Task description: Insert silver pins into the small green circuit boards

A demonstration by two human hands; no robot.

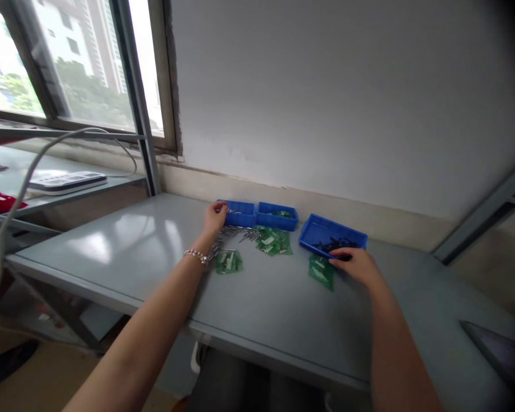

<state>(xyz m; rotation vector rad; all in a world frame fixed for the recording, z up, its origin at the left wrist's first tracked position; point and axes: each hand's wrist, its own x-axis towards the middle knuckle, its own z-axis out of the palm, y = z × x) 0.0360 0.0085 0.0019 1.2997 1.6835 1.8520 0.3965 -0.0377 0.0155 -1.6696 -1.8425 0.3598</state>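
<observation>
My left hand (215, 217), with a bracelet at the wrist, is at the left end of a blue bin (245, 219) holding thin metal pieces. Its fingers are pinched together; what they hold is too small to make out. My right hand (355, 263) is at the near edge of another blue bin (315, 227) with black pieces inside. Its fingers and thumb are closed near the rim, and their contents cannot be made out. Just left of that hand lies a green plastic bag (321, 273). Loose metal rods (251, 234) lie in front of the left bin.
A middle blue bin (278, 209) holds green bags. More green bags (274, 241) lie before it, and another green bag (229, 262) is nearer me. A dark flat device (493, 349) lies at right. A white cable (15, 200) loops past the left shelf.
</observation>
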